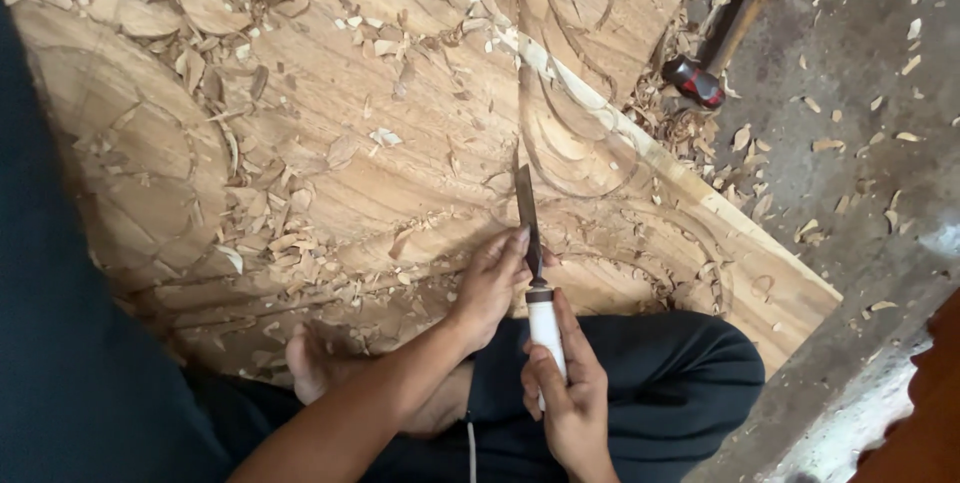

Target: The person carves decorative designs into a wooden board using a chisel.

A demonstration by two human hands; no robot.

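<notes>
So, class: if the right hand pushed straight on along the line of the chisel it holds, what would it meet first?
The right hand points up the chisel. It would first meet the left hand, whose fingers steady the blade; beyond that lie the carved wooden panel and, probably, its curved groove.

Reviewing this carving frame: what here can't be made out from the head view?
- Chisel cutting edge: too small and dark against the wood panel to tell whether it touches.
- Left hand fingertips behind the blade: hidden by the blade.
- Chisel handle's lower end: wrapped by the right hand.
- Red-and-black tool: its far end is covered by a dark bar.
- Panel's full carving: cut off by top edge, buried under shavings.
</notes>
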